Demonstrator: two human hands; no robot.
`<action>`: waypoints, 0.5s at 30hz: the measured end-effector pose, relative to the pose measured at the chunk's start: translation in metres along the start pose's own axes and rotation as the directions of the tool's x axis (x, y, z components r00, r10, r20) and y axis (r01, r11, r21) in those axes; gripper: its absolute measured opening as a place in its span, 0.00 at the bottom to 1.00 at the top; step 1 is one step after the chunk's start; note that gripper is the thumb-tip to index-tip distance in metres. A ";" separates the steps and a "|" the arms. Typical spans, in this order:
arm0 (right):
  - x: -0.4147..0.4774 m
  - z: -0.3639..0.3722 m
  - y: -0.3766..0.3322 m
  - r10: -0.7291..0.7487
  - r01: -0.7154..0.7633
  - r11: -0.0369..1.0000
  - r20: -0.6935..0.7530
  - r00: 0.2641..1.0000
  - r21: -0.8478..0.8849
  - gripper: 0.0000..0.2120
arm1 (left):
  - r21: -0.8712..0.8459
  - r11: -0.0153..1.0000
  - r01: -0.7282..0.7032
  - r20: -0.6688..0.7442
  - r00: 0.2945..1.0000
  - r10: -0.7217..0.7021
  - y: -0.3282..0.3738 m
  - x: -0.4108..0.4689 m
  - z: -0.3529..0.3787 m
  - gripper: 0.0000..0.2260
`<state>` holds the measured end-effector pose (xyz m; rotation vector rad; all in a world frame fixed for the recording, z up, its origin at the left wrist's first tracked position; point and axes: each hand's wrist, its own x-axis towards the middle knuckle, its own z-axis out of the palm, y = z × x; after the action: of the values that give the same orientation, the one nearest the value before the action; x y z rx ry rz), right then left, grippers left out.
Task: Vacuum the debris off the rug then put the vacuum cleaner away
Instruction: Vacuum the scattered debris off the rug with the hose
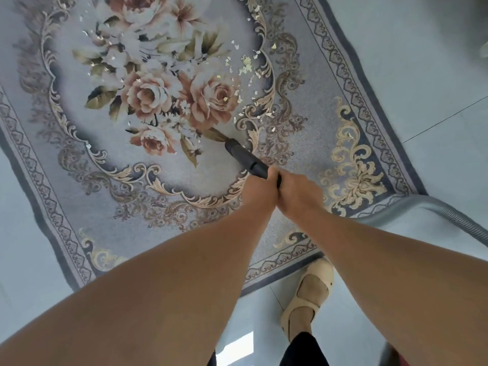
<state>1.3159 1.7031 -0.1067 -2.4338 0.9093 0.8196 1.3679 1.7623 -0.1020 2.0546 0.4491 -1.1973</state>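
As left hand (260,188) and right hand (301,196) clasp tube (245,157), debris (245,66) dots rug (79,196) centre.

Grey rug (79,207) with pink roses; black nozzle (245,159); seemingly pale-gold debris (247,66).

Both bare forearms are stretched forward and downward, drawn in from the lower corners until they meet near the middle. The left grip (260,186) and the right grip (299,195) are held side by side, touching, with the backs turned upward. Both are wrapped around the rear end of the black vacuum tube (247,158). The fingers are curled underneath and mostly hidden. One foot (309,294), strapped into a beige shoe, is seen below the right forearm.
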 end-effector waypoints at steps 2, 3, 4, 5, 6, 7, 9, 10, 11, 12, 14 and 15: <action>-0.007 -0.005 0.011 0.010 -0.010 1.000 0.011 1.000 -0.029 0.12 | -0.021 1.000 0.013 0.028 1.000 -0.013 0.000 -0.005 0.010 0.16; -0.008 -0.007 0.012 0.010 -0.009 0.999 0.015 1.000 -0.045 0.12 | -0.032 0.999 0.019 0.030 0.999 -0.018 -0.001 -0.006 0.012 0.16; -0.008 -0.008 0.010 0.006 -0.005 0.998 0.016 1.000 -0.058 0.12 | -0.042 0.999 0.025 0.021 0.999 -0.024 -0.003 -0.005 0.011 0.17; -0.008 -0.008 0.003 -0.001 0.002 0.998 0.015 1.000 -0.067 0.12 | -0.051 0.998 0.030 0.007 1.000 -0.030 -0.005 -0.005 0.006 0.16; -0.007 -0.005 -0.004 -0.008 0.010 0.998 0.018 1.000 -0.067 0.11 | -0.052 0.998 0.035 -0.008 0.999 -0.036 -0.007 -0.003 0.000 0.16; -0.006 -0.003 -0.014 -0.019 0.020 0.998 0.022 1.000 -0.055 0.12 | -0.044 0.998 0.038 -0.024 0.999 -0.039 -0.010 -0.001 -0.009 0.17; -0.001 0.007 -0.040 -0.038 0.039 0.999 0.030 0.999 -0.011 0.12 | -0.007 0.999 0.034 -0.065 0.997 -0.034 -0.014 0.009 -0.034 0.19; 0.003 0.011 -0.054 -0.044 0.044 0.999 0.026 0.999 0.012 0.12 | 0.005 1.000 0.023 -0.089 0.996 -0.023 -0.015 0.015 -0.048 0.20; 0.007 0.014 -0.069 -0.052 0.051 0.998 0.022 0.998 0.030 0.11 | 0.018 1.000 0.011 -0.117 0.993 -0.009 -0.015 0.022 -0.061 0.20; 0.011 0.017 -0.083 -0.063 0.062 0.997 0.018 0.998 0.041 0.11 | 0.041 0.999 0.002 -0.139 0.990 0.004 -0.015 0.028 -0.075 0.20; 0.019 0.020 -0.109 -0.094 0.093 0.994 0.024 0.995 0.050 0.11 | 0.059 0.998 0.002 -0.175 0.985 0.008 -0.016 0.037 -0.099 0.21; 0.022 0.022 -0.122 -0.113 0.111 0.992 0.031 0.993 0.053 0.11 | 0.045 0.999 0.004 -0.193 0.981 0.005 -0.019 0.043 -0.111 0.21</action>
<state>1.4056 1.7911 -0.1170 -2.3951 0.7646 0.7849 1.4458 1.8533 -0.1107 2.2204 0.5165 -1.0200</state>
